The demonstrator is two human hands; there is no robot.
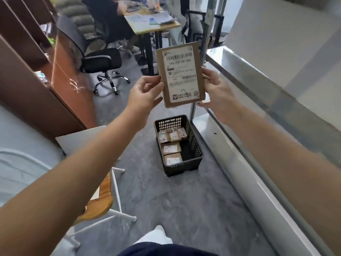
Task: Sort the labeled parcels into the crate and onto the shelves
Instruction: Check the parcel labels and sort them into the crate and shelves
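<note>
Forearms (73, 182) reach to frame centre, where left hand (145, 93) and right hand (215, 89) pinch the labeled parcel (181, 74) by its edges, crate (195, 145) at lower centre; such light pinches could let it slip.

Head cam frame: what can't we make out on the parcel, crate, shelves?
- Head view, parcel: the label's small print is blurred, and its back faces away.
- Left hand, right hand: the fingers behind the parcel are hidden by it.
- Crate: the labels on the parcels inside are too small to read, and the near wall hides part of its floor.
- Metal shelving: cut off by the right edge, so its contents are unseen.
</note>
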